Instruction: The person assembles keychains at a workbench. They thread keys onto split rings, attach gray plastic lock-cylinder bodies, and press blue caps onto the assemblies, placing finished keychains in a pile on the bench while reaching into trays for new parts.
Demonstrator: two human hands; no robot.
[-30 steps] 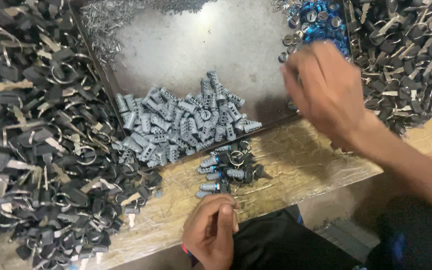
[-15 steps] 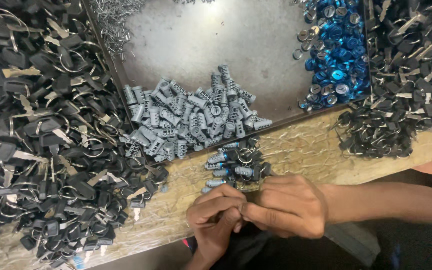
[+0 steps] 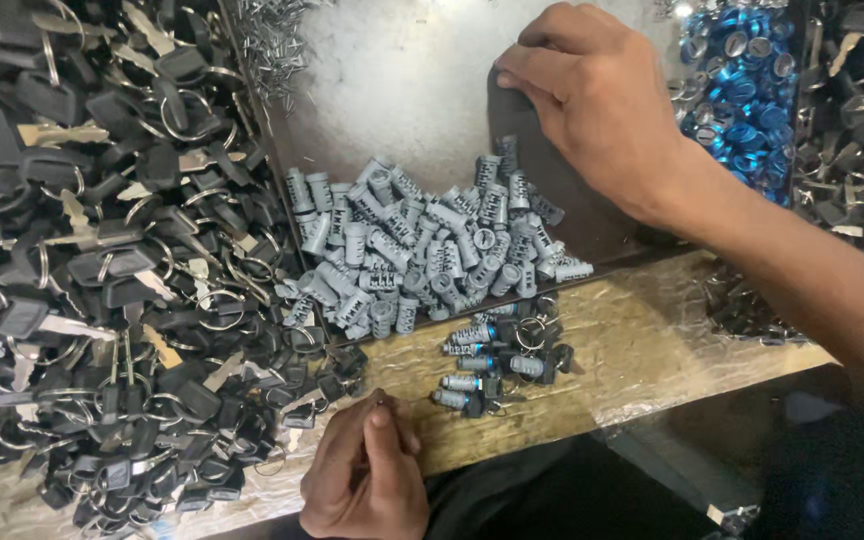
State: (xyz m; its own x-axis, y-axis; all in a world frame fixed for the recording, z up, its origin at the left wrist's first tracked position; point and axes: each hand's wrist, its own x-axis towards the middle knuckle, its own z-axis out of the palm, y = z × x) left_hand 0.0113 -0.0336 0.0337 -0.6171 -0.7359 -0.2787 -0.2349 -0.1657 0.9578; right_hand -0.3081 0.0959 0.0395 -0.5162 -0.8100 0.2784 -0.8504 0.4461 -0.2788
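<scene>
My right hand reaches over a metal tray, fingers bent, with the tips down on the tray just above a heap of grey lock cylinders. I see nothing held in it. My left hand is curled into a fist at the near edge of a wooden board, and nothing shows inside it. Just right of that fist, on the board, lies a small cluster of cylinders fitted with black keys and rings.
A big heap of black-headed keys on rings covers the left side. Small metal pins lie at the tray's top left. Blue round caps sit at the top right, with more black keys beyond them.
My right hand has left my left hand at the board's near edge and gone up to the tray above the grey cylinders. The left hand stays low, still closed.
</scene>
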